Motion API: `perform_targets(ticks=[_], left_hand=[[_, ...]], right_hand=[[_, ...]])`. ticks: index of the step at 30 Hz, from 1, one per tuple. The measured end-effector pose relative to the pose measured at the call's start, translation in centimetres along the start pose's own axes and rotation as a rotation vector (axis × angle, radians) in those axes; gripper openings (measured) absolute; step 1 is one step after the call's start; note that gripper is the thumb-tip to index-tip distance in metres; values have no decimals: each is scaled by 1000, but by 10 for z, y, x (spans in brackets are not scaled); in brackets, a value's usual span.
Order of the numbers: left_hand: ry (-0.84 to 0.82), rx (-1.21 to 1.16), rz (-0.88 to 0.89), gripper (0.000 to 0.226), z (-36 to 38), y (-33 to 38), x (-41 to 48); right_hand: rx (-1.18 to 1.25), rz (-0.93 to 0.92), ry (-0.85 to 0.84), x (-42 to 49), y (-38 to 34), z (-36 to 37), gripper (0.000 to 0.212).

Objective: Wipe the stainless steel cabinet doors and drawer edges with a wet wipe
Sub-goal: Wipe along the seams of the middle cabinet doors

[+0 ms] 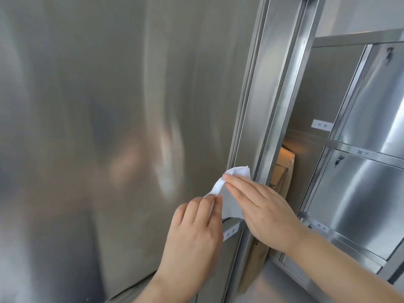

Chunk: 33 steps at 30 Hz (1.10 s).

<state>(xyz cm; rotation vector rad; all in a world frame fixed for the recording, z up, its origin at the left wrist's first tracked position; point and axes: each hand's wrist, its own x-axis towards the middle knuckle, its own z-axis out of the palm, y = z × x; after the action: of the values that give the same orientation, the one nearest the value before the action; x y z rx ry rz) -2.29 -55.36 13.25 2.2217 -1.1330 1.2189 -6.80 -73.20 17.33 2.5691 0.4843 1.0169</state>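
Both bare hands share a crumpled white wet wipe (237, 171) at the right edge of the big brushed stainless steel cabinet door (109, 106). The left hand (192, 235) pinches its lower corner. The right hand (269, 215) lays straight fingers flat on it, seemingly spreading it to wipe that edge.
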Motion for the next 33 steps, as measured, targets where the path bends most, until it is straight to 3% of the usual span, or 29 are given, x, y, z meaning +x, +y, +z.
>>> perform_targets(ticks=[6,18,28,33], left_hand=[[-30,-26,-83,47,61,14,51],[-25,71,-285,46,158,47,121],[70,241,-651,50,202,86,131],[74,229,-752,52,210,94,133]], right_hand=[[-97,-136,-93,18,79,34,51],[-121,-424,-84,47,207,87,51],[44,-765,202,78,246,122,46],[32,-944,234,101,244,128,43]])
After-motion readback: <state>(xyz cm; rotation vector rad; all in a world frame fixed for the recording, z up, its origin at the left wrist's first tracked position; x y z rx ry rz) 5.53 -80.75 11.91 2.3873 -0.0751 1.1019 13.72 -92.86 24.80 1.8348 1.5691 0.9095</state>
